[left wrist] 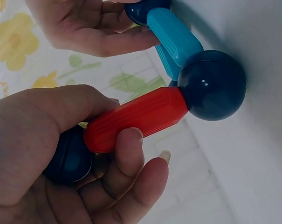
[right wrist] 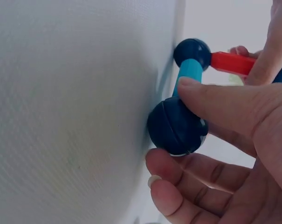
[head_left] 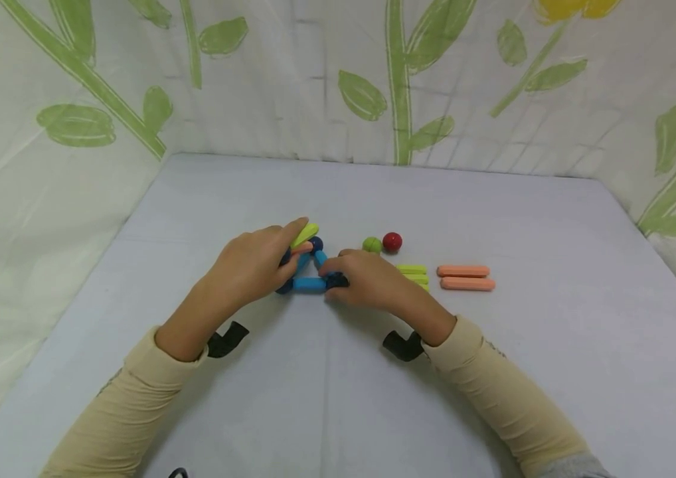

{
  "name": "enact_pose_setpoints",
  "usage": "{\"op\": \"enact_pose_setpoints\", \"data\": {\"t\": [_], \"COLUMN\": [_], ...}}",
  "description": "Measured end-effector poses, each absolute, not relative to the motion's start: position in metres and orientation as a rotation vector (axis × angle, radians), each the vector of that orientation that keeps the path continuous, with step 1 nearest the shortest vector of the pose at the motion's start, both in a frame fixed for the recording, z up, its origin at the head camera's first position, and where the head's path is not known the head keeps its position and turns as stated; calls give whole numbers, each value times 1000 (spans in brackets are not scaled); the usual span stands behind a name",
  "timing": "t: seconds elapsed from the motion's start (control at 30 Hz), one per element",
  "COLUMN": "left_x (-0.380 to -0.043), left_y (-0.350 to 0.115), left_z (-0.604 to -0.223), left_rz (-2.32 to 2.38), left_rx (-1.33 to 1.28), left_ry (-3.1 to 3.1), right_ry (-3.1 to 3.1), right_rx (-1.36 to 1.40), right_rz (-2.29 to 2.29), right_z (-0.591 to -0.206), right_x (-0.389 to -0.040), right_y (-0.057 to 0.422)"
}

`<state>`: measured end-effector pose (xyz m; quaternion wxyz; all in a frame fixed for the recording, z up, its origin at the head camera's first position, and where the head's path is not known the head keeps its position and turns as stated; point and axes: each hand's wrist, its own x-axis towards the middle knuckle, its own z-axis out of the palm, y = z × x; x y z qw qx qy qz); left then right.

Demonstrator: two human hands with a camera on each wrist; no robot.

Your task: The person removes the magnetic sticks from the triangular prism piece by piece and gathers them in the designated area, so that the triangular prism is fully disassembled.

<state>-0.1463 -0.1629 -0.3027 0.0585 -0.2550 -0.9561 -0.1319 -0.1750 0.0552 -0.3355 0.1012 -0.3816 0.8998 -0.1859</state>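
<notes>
A triangle of light-blue rods [head_left: 309, 285] with dark blue balls [left wrist: 214, 85] at its corners lies on the table. In the left wrist view, my left hand [head_left: 254, 262] pinches a red rod [left wrist: 138, 119] between thumb and fingers. That rod's far end meets one corner ball; a dark blue ball [left wrist: 72, 156] at its other end sits inside the palm. A yellow-green rod [head_left: 306, 234] shows at the left index finger in the head view. My right hand [head_left: 368, 279] grips another corner ball [right wrist: 175, 126], thumb over the adjoining blue rod and fingertips beneath.
Beyond the right hand sit a green ball [head_left: 372, 245] and a red ball [head_left: 392, 241]. Several yellow-green rods [head_left: 412, 269] lie beside it, partly covered. Two orange rods [head_left: 466, 283] are farther right. A leaf-patterned curtain [head_left: 290, 99] hangs behind the table.
</notes>
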Motion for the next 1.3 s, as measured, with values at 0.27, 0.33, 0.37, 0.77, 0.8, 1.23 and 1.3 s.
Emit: {"op": "enact_pose_setpoints", "data": {"t": [0.27, 0.33, 0.37, 0.77, 0.8, 1.23, 1.3], "left_x": [-148, -148, -148, -148, -149, -149, -149], "left_y": [-162, -162, -162, -161, -161, -162, -163], "left_z": [-302, -302, -302, -300, -299, -303, -303], "left_rz": [-380, -373, -368, -362, -357, -324, -317], "left_rx": [-769, -768, -767, -730, -732, -733, -724], "left_ry": [-2903, -2901, -2900, -2981, -2982, -2924, -2930], "right_ry": [2786, 2820, 2814, 2721, 2747, 2765, 2763], "right_rx": [-1077, -1129, -1172, -1503, -1498, -1321, -1252], "right_rz": [-807, -876, -914, -927, -871, -764, -739], "right_z": [-313, -309, -307, -309, -308, -308, -307], "right_x": [-186, -189, -190, -183, -182, -180, -180], "right_y": [63, 61, 59, 40, 41, 85, 97]}}
